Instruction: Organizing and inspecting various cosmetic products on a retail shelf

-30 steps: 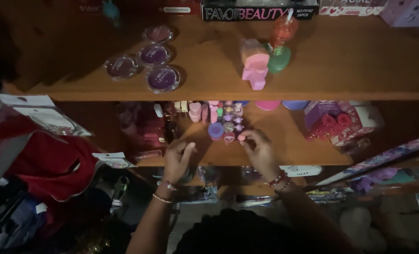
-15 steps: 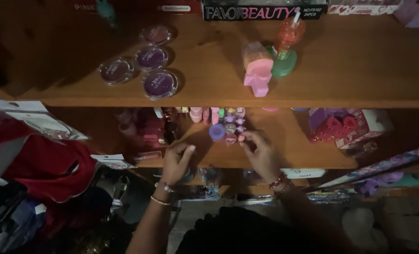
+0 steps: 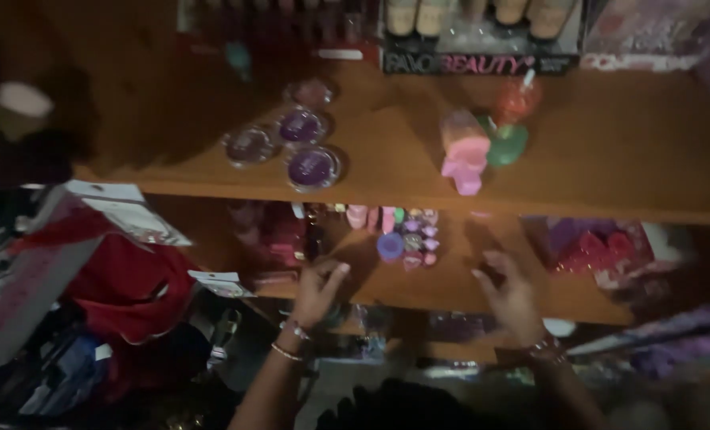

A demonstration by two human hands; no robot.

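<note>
Wooden shelves run in two tiers; the upper one carries three round purple-lidded compacts in clear cases, plus one pink figure-shaped bottle with a green one just beside it; the lower tier holds a cluster of small pastel jars, too blurred to count, with one blue round pot at its left edge; both hands hover empty beside this cluster, the left hand loosely curled, the right hand spread open.

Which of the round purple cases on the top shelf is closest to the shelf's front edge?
The round purple case at the right front of the group. It lies nearest the shelf's front edge; the other three lie farther back or left.
</note>
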